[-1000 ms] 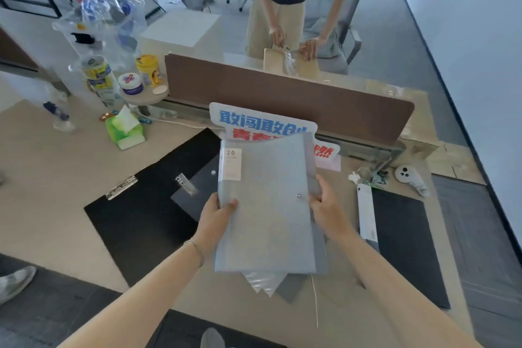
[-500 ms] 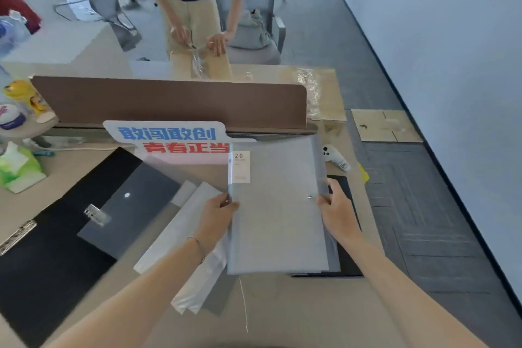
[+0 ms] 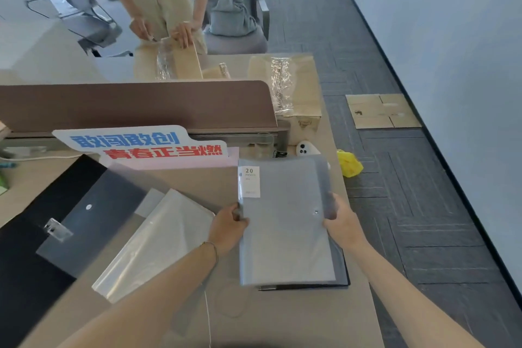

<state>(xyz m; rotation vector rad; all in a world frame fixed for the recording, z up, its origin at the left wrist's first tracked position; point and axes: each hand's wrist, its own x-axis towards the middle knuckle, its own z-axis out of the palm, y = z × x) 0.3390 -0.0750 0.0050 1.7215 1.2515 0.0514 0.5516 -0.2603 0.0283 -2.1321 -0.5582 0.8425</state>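
Now, starting at my far left, a black clipboard (image 3: 22,257) lies flat on the tabletop (image 3: 282,319). A smoky translucent snap folder (image 3: 93,223) rests across it, and a clear plastic sleeve (image 3: 158,246) fans out just beside that. They look set aside there to keep them away from what I am handling. Behind them a cut-out sign with blue and red characters (image 3: 141,144) leans against the base of the brown partition (image 3: 135,104).

My left hand (image 3: 227,227) pinches the left edge of the grey display folder (image 3: 285,234). The thumb lies on the cover and the fingers are tucked beneath, near the white label marked 20. My right hand (image 3: 343,223) curls round the opposite edge beside the snap button. I judge that holding it on both sides keeps the floppy cover flat and square.

The folder sits at the right end of the tabletop, directly over a black folder (image 3: 343,274) whose lower and right edges peek out beneath it. I cannot tell whether the two are touching or whether the grey one hangs just above. It seems I am lining it up to stack it there, edges matched.

Further right, past the folder's top corner, a white controller (image 3: 306,147) rests on the tabletop. Beyond the edge, a crumpled yellow scrap (image 3: 349,167) lies on the floor.
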